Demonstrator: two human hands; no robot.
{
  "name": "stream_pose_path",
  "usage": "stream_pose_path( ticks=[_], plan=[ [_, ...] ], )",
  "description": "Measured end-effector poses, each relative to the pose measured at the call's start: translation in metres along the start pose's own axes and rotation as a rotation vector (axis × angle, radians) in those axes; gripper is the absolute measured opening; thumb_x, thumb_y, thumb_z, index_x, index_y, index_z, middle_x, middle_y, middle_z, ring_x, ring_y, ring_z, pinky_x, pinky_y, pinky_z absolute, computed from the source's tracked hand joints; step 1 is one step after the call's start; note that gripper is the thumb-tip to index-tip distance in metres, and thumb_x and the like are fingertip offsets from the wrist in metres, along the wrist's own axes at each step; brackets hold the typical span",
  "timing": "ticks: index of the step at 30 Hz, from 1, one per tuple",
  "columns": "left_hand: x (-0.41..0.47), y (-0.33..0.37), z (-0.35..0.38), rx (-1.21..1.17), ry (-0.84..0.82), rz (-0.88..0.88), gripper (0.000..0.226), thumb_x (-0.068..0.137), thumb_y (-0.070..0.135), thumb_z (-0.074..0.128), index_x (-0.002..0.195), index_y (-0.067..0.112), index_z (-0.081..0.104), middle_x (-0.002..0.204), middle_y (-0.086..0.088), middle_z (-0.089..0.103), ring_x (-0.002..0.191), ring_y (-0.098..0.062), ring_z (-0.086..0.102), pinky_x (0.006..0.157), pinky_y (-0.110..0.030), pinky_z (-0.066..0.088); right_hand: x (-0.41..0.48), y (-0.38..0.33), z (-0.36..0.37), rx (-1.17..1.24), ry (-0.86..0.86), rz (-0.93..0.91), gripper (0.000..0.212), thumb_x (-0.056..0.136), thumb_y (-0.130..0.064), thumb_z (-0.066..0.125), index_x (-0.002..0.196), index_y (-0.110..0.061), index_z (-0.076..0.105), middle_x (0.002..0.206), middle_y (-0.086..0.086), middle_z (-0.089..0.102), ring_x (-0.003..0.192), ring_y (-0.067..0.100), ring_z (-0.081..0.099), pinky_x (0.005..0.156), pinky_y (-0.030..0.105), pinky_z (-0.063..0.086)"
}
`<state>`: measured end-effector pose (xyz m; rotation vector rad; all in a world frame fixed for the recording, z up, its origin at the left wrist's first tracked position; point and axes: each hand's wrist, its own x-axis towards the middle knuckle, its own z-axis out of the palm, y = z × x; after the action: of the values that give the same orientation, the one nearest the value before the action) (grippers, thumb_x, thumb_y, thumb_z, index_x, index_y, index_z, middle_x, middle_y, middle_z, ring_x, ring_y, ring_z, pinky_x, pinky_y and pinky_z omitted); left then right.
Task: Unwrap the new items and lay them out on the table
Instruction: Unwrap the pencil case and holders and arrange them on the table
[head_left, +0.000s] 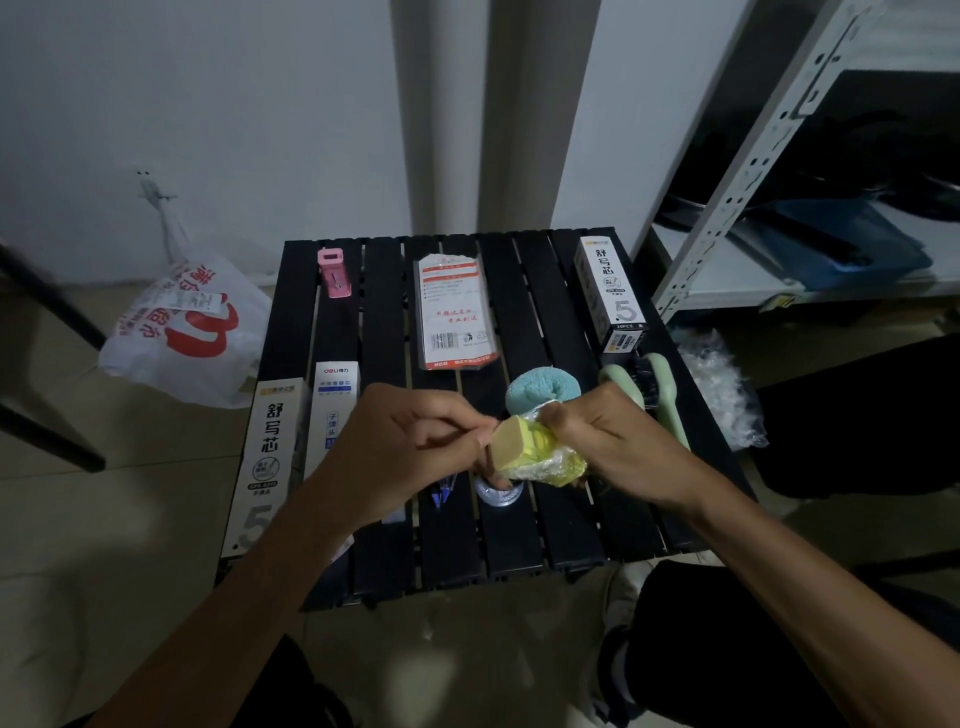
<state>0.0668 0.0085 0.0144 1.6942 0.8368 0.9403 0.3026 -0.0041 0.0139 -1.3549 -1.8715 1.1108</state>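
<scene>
Left hand (415, 441): thumb and forefinger pinched on the near end of a yellow sponge (524, 452), at its tan scouring face, which sticks out bare. Right hand (608, 436): fingers curled closed around the far end, bunching the clear plastic wrap (540, 465) that covers the yellow part. The item is held in the air above the front-middle of the black slatted table (519, 540), touching nothing but the two hands.

Judged step: wrap partly off; sponge about to be drawn out of its sleeve (not yet free).

Laid out on the table:
- rolled blue cloth (543, 392), just behind the hands, no wrap visible
- green brush (649, 384), right edge, partly hidden by the right wrist
- pink item (333, 273), far left
- flat printed packet (454, 317), centre, apparently in its plastic
- tall refill box (613, 296), far right
- two more refill boxes (270, 457), front left, closed
- blue pens (441, 493) and a clear round piece, under the hands; cannot tell more.

Crumpled clear wrapping (722, 389) lies off the right edge; a plastic shopping bag (182, 332) sits on the floor at left.

Progress estimate: past halfway. Left: free this sponge, set it down, and perhaps open the packet and boxes (whether they count as wrapped is unclear).
</scene>
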Motion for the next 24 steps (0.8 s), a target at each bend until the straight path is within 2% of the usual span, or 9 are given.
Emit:
stream_pose_path(
  ticks=[2,6,8,10,14,17,19,21,24],
  plan=[
    [0.000,0.000,0.001,0.018,0.023,0.020,0.012,0.083,0.013,0.076,0.091,0.022,0.078,0.079,-0.004,0.079,0.075,-0.017,0.078,0.073,-0.024,0.060,-0.001,0.000,0.000,-0.003,-0.004,-0.001,0.060,0.108,-0.021,0.045,0.049,-0.026,0.035,0.044,-0.013,0.037,0.044,0.003,0.028,0.049,0.019,0.025],
    [0.000,0.004,0.007,-0.150,0.054,-0.041,0.026,0.087,-0.011,0.068,0.089,0.013,0.077,0.070,-0.014,0.077,0.061,-0.026,0.076,0.064,-0.029,0.062,-0.002,-0.006,0.000,0.028,0.001,-0.022,0.057,0.101,-0.045,0.042,0.054,-0.013,0.039,0.049,-0.008,0.037,0.047,0.011,0.032,0.049,0.028,0.026],
    [0.001,0.002,0.011,-0.246,0.080,-0.077,0.022,0.088,-0.012,0.065,0.089,0.006,0.077,0.070,-0.017,0.076,0.058,-0.027,0.075,0.060,-0.029,0.060,-0.002,-0.007,0.000,0.046,0.010,-0.029,0.061,0.099,-0.048,0.040,0.056,-0.004,0.041,0.051,-0.001,0.039,0.050,0.017,0.034,0.051,0.037,0.027],
    [0.002,0.000,0.017,-0.324,0.126,-0.105,0.019,0.089,-0.007,0.067,0.088,0.008,0.079,0.072,-0.020,0.075,0.058,-0.028,0.073,0.059,-0.029,0.059,-0.002,-0.007,0.001,0.071,0.030,-0.034,0.064,0.099,-0.047,0.040,0.058,0.001,0.047,0.051,0.002,0.046,0.049,0.019,0.040,0.051,0.037,0.030],
    [-0.001,-0.001,0.042,-0.187,0.173,-0.157,0.016,0.091,-0.009,0.064,0.086,0.003,0.072,0.065,-0.010,0.072,0.058,-0.019,0.069,0.063,-0.027,0.057,-0.001,-0.007,0.004,0.155,0.090,0.029,0.065,0.104,-0.038,0.037,0.058,0.003,0.057,0.050,0.014,0.058,0.046,0.033,0.049,0.051,0.038,0.038],
    [-0.003,0.000,0.047,-0.181,0.249,-0.148,0.013,0.095,-0.002,0.063,0.101,0.008,0.068,0.080,-0.010,0.072,0.066,-0.020,0.070,0.059,-0.031,0.057,0.003,-0.007,0.003,0.137,0.098,0.082,0.064,0.106,-0.027,0.035,0.052,-0.002,0.058,0.048,0.010,0.059,0.046,0.024,0.053,0.053,0.033,0.041],
    [-0.004,0.003,0.044,-0.186,0.292,-0.107,0.018,0.094,0.005,0.068,0.108,0.014,0.061,0.097,-0.001,0.068,0.075,-0.023,0.072,0.058,-0.036,0.060,0.005,-0.007,0.003,0.125,0.117,0.108,0.063,0.108,-0.021,0.035,0.052,-0.002,0.058,0.049,0.010,0.060,0.047,0.024,0.055,0.057,0.039,0.046],
    [-0.006,0.002,0.043,-0.035,0.322,-0.008,0.028,0.091,0.009,0.074,0.108,0.015,0.053,0.101,0.006,0.060,0.080,-0.021,0.070,0.060,-0.030,0.059,0.006,-0.008,0.003,0.138,0.162,0.136,0.061,0.109,-0.018,0.035,0.056,0.002,0.059,0.050,0.013,0.060,0.048,0.024,0.056,0.057,0.043,0.048],
    [-0.006,-0.004,0.044,0.407,0.302,0.216,0.034,0.090,0.018,0.075,0.119,0.013,0.058,0.106,0.000,0.048,0.074,-0.012,0.059,0.066,-0.019,0.050,0.007,-0.009,0.008,0.118,0.171,0.171,0.058,0.107,-0.018,0.037,0.059,0.002,0.060,0.051,0.013,0.061,0.046,0.022,0.056,0.055,0.038,0.046]
  ],
)
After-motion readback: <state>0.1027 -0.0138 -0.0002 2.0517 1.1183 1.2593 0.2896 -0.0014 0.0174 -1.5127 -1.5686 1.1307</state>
